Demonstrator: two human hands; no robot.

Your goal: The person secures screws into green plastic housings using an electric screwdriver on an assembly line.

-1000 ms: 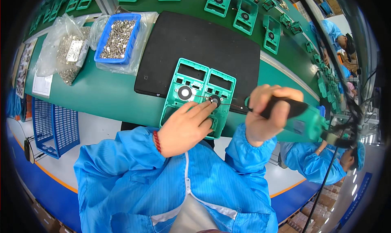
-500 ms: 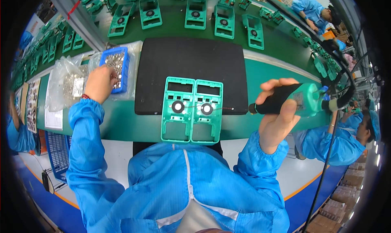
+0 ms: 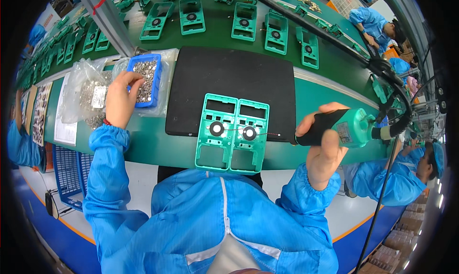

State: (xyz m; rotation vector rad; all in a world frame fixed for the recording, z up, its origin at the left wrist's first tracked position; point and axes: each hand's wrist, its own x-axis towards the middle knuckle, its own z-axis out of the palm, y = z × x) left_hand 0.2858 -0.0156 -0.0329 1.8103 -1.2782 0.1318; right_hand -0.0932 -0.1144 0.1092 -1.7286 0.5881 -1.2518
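Note:
My left hand (image 3: 120, 99) is at the left edge of a blue tray (image 3: 156, 89) filled with small metal screws (image 3: 146, 75). Its thumb and fingertips come together in a pinch; whatever lies between them is too small to name. In my right hand (image 3: 327, 149) is a green and black electric screwdriver (image 3: 351, 128), held level with its tip pointing left. Between my hands, two green plastic housings (image 3: 213, 141) lie side by side, partly on a black mat (image 3: 229, 73). Each has a round fan (image 3: 217, 128) with a thin wire.
Clear plastic bags of small metal parts (image 3: 95, 94) lie left of the tray. Several more green housings (image 3: 244, 22) stand on the green conveyor (image 3: 215, 37) beyond the mat. A black cable (image 3: 382, 178) hangs at the right. Co-workers (image 3: 368, 22) sit around the line.
My left hand has drawn back a little from among the screws, its fingers now more visible. My right hand still grips the screwdriver, slightly lower. The whole view has shifted a little.

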